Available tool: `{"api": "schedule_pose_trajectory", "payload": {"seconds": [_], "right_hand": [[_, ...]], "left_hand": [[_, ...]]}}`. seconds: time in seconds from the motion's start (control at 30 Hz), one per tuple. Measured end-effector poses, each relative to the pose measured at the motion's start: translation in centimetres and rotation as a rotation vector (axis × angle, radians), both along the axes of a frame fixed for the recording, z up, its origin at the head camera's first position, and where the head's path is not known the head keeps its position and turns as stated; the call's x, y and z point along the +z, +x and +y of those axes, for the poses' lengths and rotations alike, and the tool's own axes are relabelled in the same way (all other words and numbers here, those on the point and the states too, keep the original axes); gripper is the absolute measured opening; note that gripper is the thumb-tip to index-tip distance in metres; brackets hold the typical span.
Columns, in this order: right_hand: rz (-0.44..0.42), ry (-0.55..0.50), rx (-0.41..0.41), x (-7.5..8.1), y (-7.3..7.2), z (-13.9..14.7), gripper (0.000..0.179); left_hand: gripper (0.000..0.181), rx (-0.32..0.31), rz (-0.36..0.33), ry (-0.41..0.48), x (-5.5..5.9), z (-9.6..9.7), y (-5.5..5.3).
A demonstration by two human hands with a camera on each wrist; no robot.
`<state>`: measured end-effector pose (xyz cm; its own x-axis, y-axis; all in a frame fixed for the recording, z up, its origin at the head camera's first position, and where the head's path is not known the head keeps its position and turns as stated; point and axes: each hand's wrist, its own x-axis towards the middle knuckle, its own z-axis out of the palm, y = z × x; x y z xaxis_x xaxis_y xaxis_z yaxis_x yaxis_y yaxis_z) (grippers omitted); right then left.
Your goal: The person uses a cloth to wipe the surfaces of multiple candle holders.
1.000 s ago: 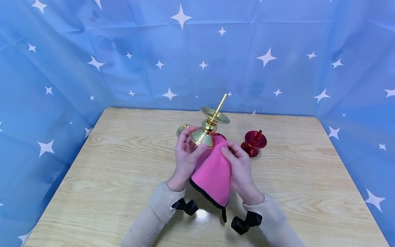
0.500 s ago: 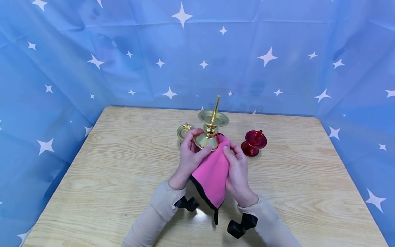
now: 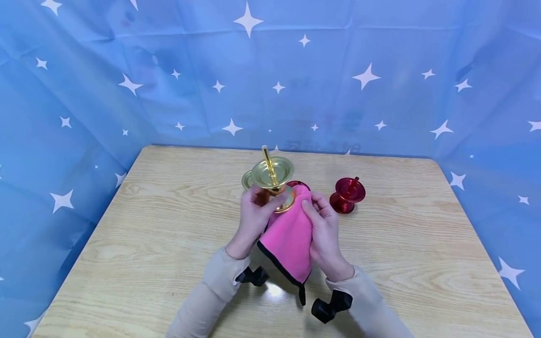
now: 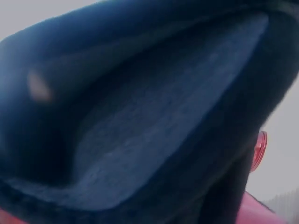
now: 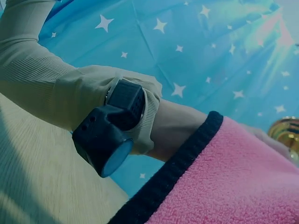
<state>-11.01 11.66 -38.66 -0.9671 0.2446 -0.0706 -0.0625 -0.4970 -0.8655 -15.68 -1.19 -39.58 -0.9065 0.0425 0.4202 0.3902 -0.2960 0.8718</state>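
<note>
My left hand [image 3: 253,216] grips a shiny gold candlestick [image 3: 281,169] by its lower part, lifted above the table and tilted, with its wide dish and spike towards the top left. My right hand [image 3: 324,227] pinches a pink cloth [image 3: 289,239] with a black border and holds it against the candlestick's base. The rest of the cloth hangs down between the wrists, ending in a black loop. In the right wrist view the cloth [image 5: 233,172] fills the lower right, and gold metal shows at the edge. Dark blurred material covers most of the left wrist view.
A red candlestick [image 3: 347,193] stands on the wooden table [image 3: 422,244] to the right. Behind the held one are a smaller gold candlestick [image 3: 246,180] and another red one [image 3: 301,183], both mostly hidden. A blue star-printed backdrop [image 3: 190,94] surrounds the table.
The gold candlestick has swung from leaning right, through nearly upright, to leaning left, and its dish has come lower and leftward. The cloth stays in my right hand at its base.
</note>
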Motion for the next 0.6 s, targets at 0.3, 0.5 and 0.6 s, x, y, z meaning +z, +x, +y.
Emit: {"api": "schedule_pose_trajectory", "payload": {"seconds": [0.3,0.5,0.6], "right_hand": [[0.055,0.205,0.039,0.6,0.4,1.2,0.022],[0.175,0.331,0.072,1.2,0.9,2.8,0.025],[0.211,0.348,0.086,1.6,1.1,3.6,0.026]], "left_hand": [[0.026,0.192,-0.061,-0.153,-0.4,-3.7,-0.9],[0.024,0.339,-0.060,-0.226,-0.4,-6.7,-1.2],[0.023,0.384,-0.067,-0.252,0.0,-7.6,-1.0]]}}
